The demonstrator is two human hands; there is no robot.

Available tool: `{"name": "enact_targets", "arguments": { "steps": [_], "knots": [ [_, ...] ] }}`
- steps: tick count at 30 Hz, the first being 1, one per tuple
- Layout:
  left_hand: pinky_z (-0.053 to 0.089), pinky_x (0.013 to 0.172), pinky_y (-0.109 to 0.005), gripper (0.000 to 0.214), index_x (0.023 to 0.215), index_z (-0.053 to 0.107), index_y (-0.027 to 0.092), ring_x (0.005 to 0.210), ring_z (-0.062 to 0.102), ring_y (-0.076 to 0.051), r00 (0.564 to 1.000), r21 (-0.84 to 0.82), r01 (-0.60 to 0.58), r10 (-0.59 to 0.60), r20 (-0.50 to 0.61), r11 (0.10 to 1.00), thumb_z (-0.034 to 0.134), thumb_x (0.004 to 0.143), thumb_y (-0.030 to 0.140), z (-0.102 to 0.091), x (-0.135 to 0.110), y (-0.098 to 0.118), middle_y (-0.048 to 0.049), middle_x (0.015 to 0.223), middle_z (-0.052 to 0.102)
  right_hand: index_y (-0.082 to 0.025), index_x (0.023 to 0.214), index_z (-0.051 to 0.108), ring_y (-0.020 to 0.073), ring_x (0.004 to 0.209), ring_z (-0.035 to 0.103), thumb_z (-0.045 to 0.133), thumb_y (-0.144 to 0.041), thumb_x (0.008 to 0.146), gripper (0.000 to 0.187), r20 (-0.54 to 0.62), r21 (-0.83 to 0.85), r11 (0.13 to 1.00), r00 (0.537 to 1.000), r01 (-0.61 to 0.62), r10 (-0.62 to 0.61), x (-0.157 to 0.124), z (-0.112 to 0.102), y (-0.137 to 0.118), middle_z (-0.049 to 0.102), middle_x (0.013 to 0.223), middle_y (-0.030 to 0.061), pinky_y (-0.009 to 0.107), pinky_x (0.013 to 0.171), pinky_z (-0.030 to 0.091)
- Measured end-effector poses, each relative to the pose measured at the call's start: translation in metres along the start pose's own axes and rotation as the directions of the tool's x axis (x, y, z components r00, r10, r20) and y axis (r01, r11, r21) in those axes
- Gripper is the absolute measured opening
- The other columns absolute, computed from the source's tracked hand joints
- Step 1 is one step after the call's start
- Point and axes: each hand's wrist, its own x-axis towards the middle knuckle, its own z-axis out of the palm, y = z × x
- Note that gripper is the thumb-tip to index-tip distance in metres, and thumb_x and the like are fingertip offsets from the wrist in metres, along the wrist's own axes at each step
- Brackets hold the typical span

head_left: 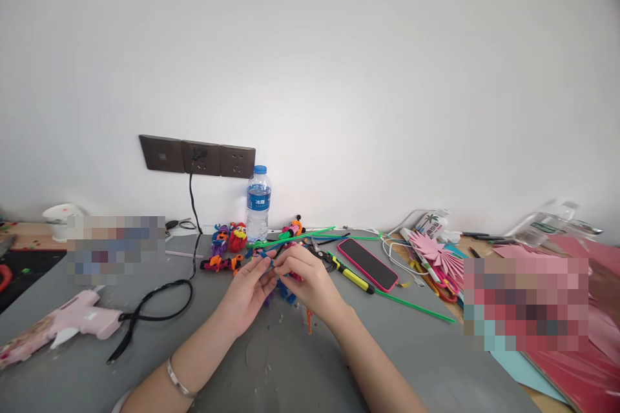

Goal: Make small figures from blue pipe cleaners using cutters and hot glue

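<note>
My left hand (252, 285) is closed, with thumb and fingertips pinching a small blue pipe-cleaner piece (268, 256). My right hand (306, 279) meets it at the same piece, its fingers bent in a pinch and partly hiding it. Behind my hands lie small figures of coiled pipe cleaner: a purple one (220, 242), a red one (237, 237) and an orange-and-black one (220, 264). More blue and purple coils show below my fingers, partly covered. Long green pipe cleaners (317, 232) stretch across the mat behind my hands.
A water bottle (258, 206) stands by the wall. On the right are a phone (371, 264), a yellow-and-black tool (356, 279), a white cable (402, 261) and a pink paper fan (438, 257). A pink glue gun (72, 319) with a looped black cord (159, 316) lies left.
</note>
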Motion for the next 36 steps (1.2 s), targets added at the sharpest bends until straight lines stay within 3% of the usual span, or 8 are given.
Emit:
{"name": "enact_targets", "arguments": {
  "steps": [11, 16, 22, 36],
  "knots": [
    [0.049, 0.061, -0.017, 0.041, 0.09, 0.077, 0.015, 0.068, 0.064, -0.008, 1.0, 0.085, -0.002, 0.004, -0.017, 0.996, 0.092, 0.053, 0.025, 0.002, 0.0, 0.002, -0.0006, 0.076, 0.073, -0.022, 0.079, 0.056, 0.0196, 0.086, 0.062, 0.052, -0.015, 0.093, 0.017, -0.001, 0.006, 0.996, 0.996, -0.084, 0.084, -0.003, 0.005, 0.004, 0.066, 0.088, 0.0071, 0.032, 0.078, 0.05],
    [0.043, 0.053, -0.015, 0.037, 0.076, 0.069, 0.017, 0.058, 0.057, -0.006, 0.996, 0.12, -0.044, 0.053, -0.075, 0.992, 0.093, 0.05, 0.027, -0.001, 0.001, 0.001, 0.0057, 0.061, 0.062, -0.022, 0.076, 0.054, 0.0191, 0.085, 0.063, 0.052, -0.015, 0.092, 0.018, 0.011, 0.05, 0.993, 0.995, -0.103, 0.102, -0.003, 0.005, 0.004, 0.066, 0.089, 0.0072, 0.032, 0.076, 0.05],
    [0.04, 0.052, -0.017, 0.041, 0.071, 0.058, 0.018, 0.053, 0.05, -0.005, 0.993, 0.137, -0.09, 0.099, -0.062, 0.987, 0.092, 0.052, 0.03, -0.001, 0.002, -0.001, 0.0083, 0.057, 0.053, -0.023, 0.075, 0.055, 0.0193, 0.086, 0.064, 0.054, -0.015, 0.091, 0.017, 0.022, 0.119, 0.983, 0.99, -0.141, 0.14, -0.002, 0.0, 0.003, 0.068, 0.091, 0.0071, 0.034, 0.079, 0.051],
    [0.037, 0.053, -0.017, 0.042, 0.075, 0.061, 0.018, 0.05, 0.043, -0.005, 0.985, 0.25, -0.152, 0.168, -0.043, 0.956, 0.091, 0.05, 0.035, 0.0, 0.003, 0.002, 0.0084, 0.058, 0.054, -0.022, 0.081, 0.065, 0.0181, 0.075, 0.067, 0.062, -0.02, 0.086, 0.007, 0.035, 0.256, 0.918, 0.952, -0.304, 0.305, -0.001, -0.008, 0.007, 0.071, 0.081, 0.0031, 0.03, 0.072, 0.053]
  ]
}}
